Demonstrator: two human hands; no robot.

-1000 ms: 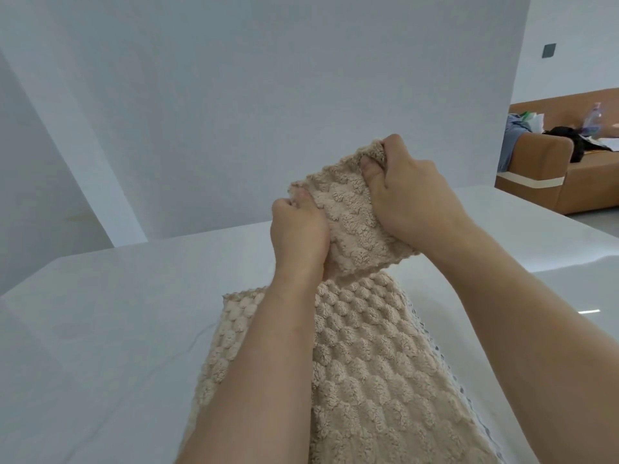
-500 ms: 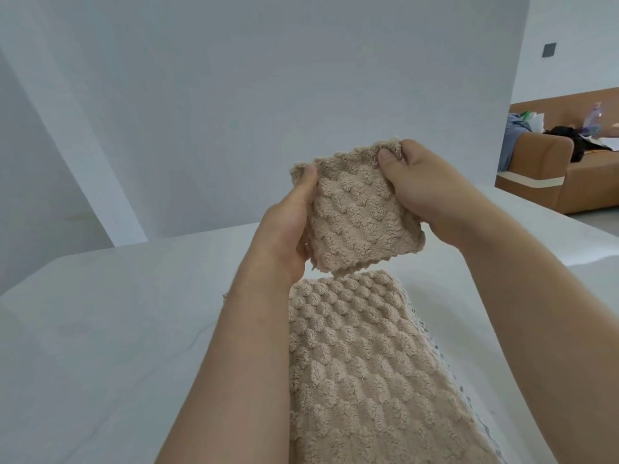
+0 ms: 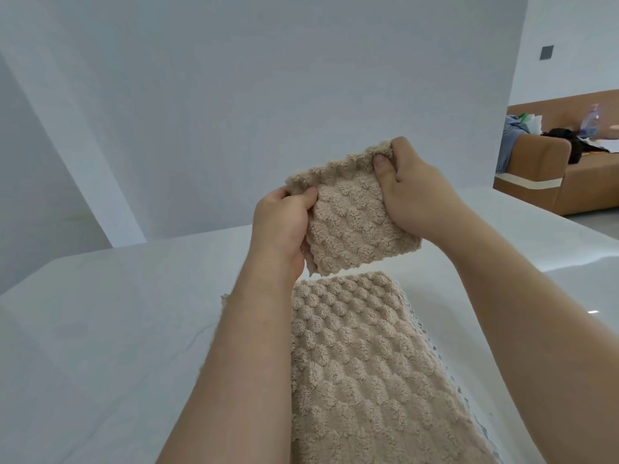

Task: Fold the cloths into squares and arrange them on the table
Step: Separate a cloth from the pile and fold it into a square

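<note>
A small beige bobbled cloth (image 3: 355, 226), folded into a rough square, hangs in the air above the white table (image 3: 110, 329). My left hand (image 3: 284, 226) pinches its upper left corner with thumb on the near face. My right hand (image 3: 412, 192) pinches its upper right corner, thumb in front. Below them a larger beige bobbled cloth (image 3: 361, 373) lies flat on the table, partly hidden under my left forearm. A white lace-edged cloth (image 3: 435, 349) peeks out along its right side.
A white wall rises just behind the table's far edge. At the far right stands a tan sofa (image 3: 569, 182) with clothes and a bottle on it. Bare table surface extends left and right of the cloths.
Both hands have spread apart to the folded cloth's top corners, stretching it flat. My left hand has changed from a loose side hold to a pinch.
</note>
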